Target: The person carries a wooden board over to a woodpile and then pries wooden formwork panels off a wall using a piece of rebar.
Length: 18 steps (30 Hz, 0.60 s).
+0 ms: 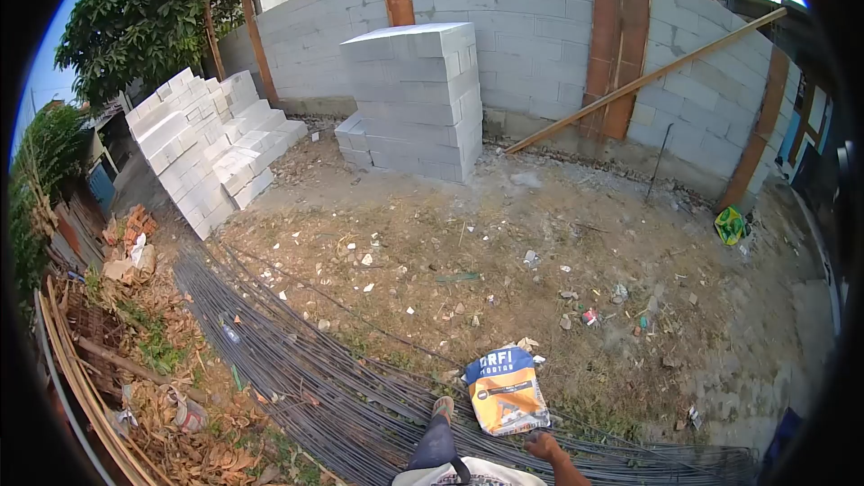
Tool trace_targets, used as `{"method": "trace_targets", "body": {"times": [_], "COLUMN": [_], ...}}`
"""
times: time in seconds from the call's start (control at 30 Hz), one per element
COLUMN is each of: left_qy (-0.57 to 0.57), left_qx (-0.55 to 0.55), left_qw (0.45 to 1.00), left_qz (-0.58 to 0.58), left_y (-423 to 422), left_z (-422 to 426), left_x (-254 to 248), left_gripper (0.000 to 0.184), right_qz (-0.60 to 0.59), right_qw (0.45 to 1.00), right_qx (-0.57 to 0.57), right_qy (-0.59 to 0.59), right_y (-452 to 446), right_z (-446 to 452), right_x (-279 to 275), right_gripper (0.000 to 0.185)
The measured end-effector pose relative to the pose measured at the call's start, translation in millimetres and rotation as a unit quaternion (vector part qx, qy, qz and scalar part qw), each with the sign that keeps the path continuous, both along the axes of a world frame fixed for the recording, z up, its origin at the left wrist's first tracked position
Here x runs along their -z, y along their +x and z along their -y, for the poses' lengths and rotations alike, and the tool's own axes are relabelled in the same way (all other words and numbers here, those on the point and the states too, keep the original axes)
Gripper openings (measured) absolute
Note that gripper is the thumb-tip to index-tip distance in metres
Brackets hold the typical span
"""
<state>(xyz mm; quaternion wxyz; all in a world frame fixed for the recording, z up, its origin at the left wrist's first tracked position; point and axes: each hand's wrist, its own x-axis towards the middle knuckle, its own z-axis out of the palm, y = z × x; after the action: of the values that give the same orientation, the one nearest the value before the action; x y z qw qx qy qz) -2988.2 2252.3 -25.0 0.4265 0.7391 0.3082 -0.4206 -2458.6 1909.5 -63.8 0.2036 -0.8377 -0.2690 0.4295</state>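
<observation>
My right hand [543, 445] is low in the head view, its fingers curled in, and I see nothing held in it. Just beyond it is a mortar bag [508, 398] in blue, white and orange, lying by the bundle of steel rebar [333, 396]. Whether the hand touches the bag's near edge, I cannot tell. My left hand is out of view. At the bottom edge are my leg [435, 444] in dark trousers and a sandalled foot [444, 408] over the bars, beside white cloth [472, 474] with a dark strap.
Stacks of grey blocks [409, 103] and more blocks [202, 139] stand before a block wall [522, 18]. A wooden plank [643, 81] leans there. Rubble dots the ground; bamboo poles [85, 396] and dry leaves lie left. A green-yellow bag [730, 226] sits right.
</observation>
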Motion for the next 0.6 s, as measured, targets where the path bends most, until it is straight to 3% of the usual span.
{"method": "trace_targets", "body": {"times": [0.1, 0.17, 0.23, 0.3, 0.37, 0.43, 0.5, 0.57, 0.6], "left_qy": [0.003, -0.015, 0.106, 0.078, 0.075, 0.077, 0.113, 0.169, 0.168], "left_qx": [0.159, 0.370, 0.147, 0.044, 0.098, 0.153, 0.161, 0.008, 0.012], "left_qw": [0.986, 0.918, 0.983, 0.995, 0.988, 0.972, 0.976, 0.979, 0.979], "left_qz": [0.048, 0.142, 0.022, 0.032, 0.088, 0.158, 0.093, 0.115, 0.113], "left_y": [51, 95, 174, 242, 317, 380, 458, 512, 535], "left_z": [-72, -138, -184, -232, -272, -309, -332, -353, -353], "left_x": [39, 46, 35, 41, 24, 19, -4, 45, 40], "left_gripper": [0.047, 0.042, 0.041, 0.044, 0.043, 0.044, 0.044, 0.041, 0.041], "right_qz": [0.009, -0.034, -0.027, -0.008, 0.009, -0.067, -0.055, -0.070, -0.059], "right_qw": [0.999, 0.996, 0.986, 0.983, 0.982, 0.950, 0.933, 0.936, 0.932], "right_qx": [0.048, 0.075, 0.155, 0.178, 0.187, 0.304, 0.355, 0.346, 0.357], "right_qy": [0.021, -0.040, -0.053, -0.035, -0.017, 0.007, -0.001, 0.011, 0.003], "right_y": [10, 16, 27, 40, 47, 55, 53, 51, 51], "right_z": [-32, -37, -42, -49, -55, -65, -77, -79, -91], "right_x": [-24, -27, -23, -38, -47, -50, -54, -28, -47], "right_gripper": [0.036, 0.036, 0.035, 0.033, 0.032, 0.033, 0.033, 0.026, 0.026]}}
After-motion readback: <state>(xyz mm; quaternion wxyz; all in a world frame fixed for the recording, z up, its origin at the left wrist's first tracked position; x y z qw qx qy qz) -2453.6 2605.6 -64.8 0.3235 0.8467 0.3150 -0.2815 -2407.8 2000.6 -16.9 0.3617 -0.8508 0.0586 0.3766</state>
